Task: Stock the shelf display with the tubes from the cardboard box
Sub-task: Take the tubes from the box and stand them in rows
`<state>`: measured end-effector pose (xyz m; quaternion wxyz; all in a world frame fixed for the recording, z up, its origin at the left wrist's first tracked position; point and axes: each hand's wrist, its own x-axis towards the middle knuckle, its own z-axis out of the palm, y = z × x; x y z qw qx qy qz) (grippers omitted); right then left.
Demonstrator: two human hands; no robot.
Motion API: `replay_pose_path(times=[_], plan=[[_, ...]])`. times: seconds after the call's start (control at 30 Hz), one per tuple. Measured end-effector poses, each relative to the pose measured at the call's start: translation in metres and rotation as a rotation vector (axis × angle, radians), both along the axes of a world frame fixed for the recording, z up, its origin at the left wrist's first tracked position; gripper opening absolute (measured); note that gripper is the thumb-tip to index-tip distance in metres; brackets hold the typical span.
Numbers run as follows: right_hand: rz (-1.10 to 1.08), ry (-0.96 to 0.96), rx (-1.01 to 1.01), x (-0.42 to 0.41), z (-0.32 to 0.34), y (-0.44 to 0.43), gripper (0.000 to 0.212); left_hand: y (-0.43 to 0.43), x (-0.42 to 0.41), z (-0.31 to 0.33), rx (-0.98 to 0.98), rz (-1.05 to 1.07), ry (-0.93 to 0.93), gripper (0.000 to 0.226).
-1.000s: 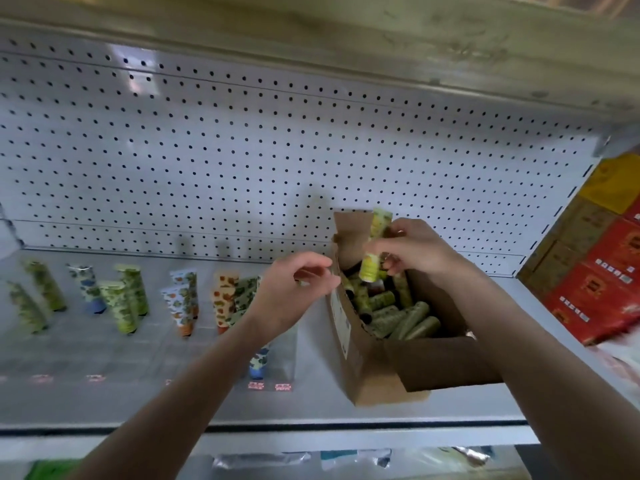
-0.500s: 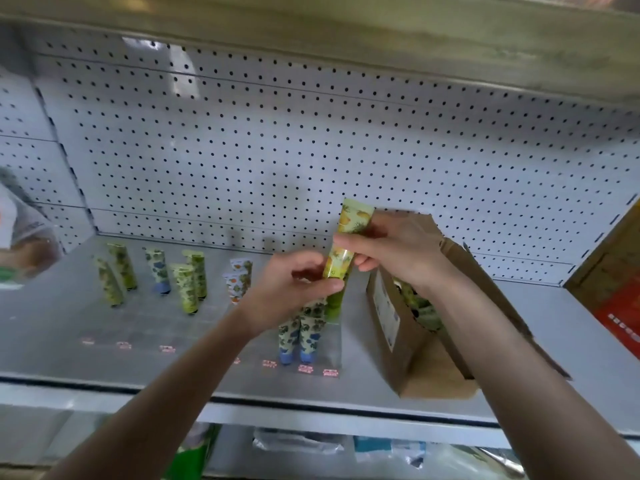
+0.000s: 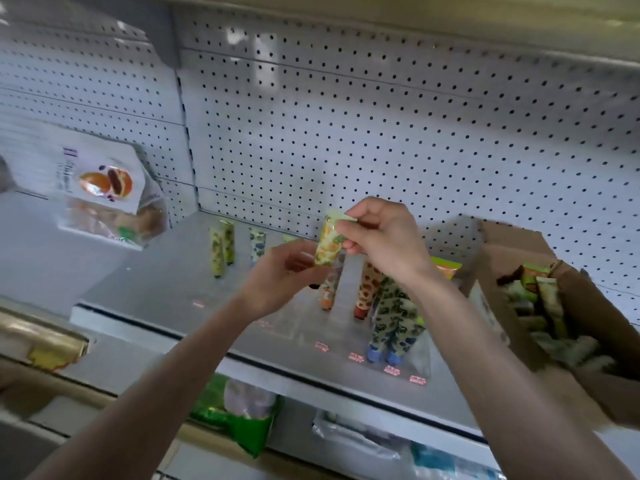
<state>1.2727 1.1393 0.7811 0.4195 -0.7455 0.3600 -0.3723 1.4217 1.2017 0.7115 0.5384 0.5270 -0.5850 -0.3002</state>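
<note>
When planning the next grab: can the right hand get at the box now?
Probably not yet: the right hand pinches a tube, shared with the left hand. The open box sits right beside it, nothing between.

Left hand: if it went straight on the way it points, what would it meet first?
The yellow-green tube that the right hand pinches near its top. The left hand points at its lower end and is at or almost on it; blur hides whether they touch.

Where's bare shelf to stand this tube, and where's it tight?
Free: front-left shelf, between the green tubes and the front edge; the held tube should fit there. Crowded: orange tubes and blue-capped tubes cluster beside the cardboard box.
</note>
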Motion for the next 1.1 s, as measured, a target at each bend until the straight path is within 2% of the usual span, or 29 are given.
replay_pose_path(times=[0.17, 0.37, 0.47, 0.67, 1.1], plan=[[0.054, 0.030, 0.005, 0.072, -0.014, 0.003, 0.009, 0.005, 0.074, -0.009, 0.047, 0.116, -0.147, 0.018], [0.073, 0.120, -0.047, 0.147, -0.032, 0.008, 0.002, 0.009, 0.150, -0.022, 0.145, 0.164, -0.107, 0.023], [0.052, 0.160, -0.085, 0.171, -0.045, 0.009, 0.006, 0.011, 0.175, -0.034, 0.175, 0.164, -0.103, 0.025], [0.069, 0.287, -0.155, 0.201, -0.059, 0.012, 0.013, 0.012, 0.203, -0.054, 0.197, 0.171, -0.103, 0.026], [0.006, 0.341, -0.227, 0.222, -0.071, 0.009, 0.011, -0.003, 0.222, -0.076, 0.231, 0.195, -0.190, 0.020]])
